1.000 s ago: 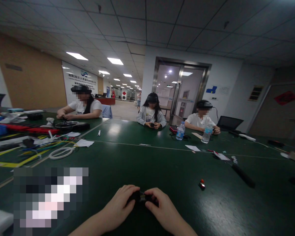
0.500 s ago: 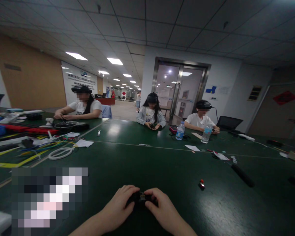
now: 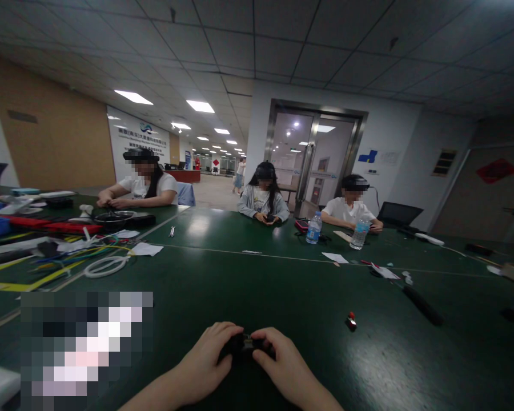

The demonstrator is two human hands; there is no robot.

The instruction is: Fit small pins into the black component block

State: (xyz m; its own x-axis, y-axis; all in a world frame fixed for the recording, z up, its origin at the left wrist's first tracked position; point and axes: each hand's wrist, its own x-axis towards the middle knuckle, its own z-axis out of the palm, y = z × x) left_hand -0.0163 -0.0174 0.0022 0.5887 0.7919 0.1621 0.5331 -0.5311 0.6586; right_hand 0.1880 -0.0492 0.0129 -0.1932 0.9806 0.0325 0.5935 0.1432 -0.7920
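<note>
Close to me, over the dark green table (image 3: 223, 288), a small black object (image 3: 247, 344) with a metallic middle part sits between my two hands. My left hand (image 3: 212, 354) is curled around its left end, thumb below and fingers on top. At its right end my right hand (image 3: 278, 357) grips it between thumb and bent fingers. The fingers cover much of the object, and its kind cannot be made out. Off to the right lies a small red and silver piece (image 3: 351, 321), apart from both hands.
A black rod-like thing (image 3: 422, 305) lies to the right. Two water bottles (image 3: 313, 228) stand farther back. Coiled white tubing (image 3: 105, 266), wires and red tools crowd the left side. Several people (image 3: 264, 194) sit across the table. Pixelation hides the lower left.
My hands and the black object stay almost still. The person across in the middle has shifted their hands slightly, and a distant walker has moved a little.
</note>
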